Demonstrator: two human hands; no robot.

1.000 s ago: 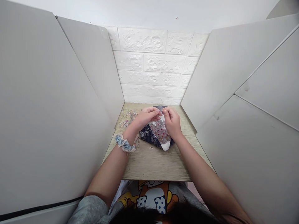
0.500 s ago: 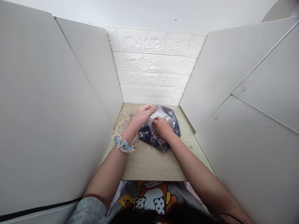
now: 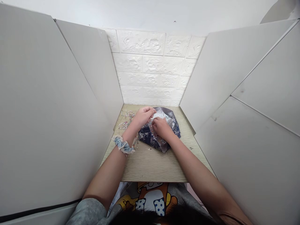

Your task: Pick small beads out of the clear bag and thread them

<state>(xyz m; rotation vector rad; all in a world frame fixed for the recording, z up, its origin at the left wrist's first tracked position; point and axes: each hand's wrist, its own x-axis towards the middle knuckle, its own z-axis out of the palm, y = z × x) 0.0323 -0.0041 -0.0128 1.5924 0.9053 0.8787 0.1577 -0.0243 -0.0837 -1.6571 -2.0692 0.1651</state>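
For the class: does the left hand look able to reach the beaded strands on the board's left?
Probably yes: the left hand lies just beside the beaded strands, and nothing seems to stand between them.

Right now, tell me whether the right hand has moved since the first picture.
Yes: the right hand has shifted left and away from the white brick wall, onto the silver wrap.

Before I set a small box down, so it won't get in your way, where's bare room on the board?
The widest free patch is the bare wooden board, between the navy patterned fabric and the near edge. A narrower strip lies between the fabric and the right white side panel. It's crowded at back left, where beaded strands lie by the left hand.
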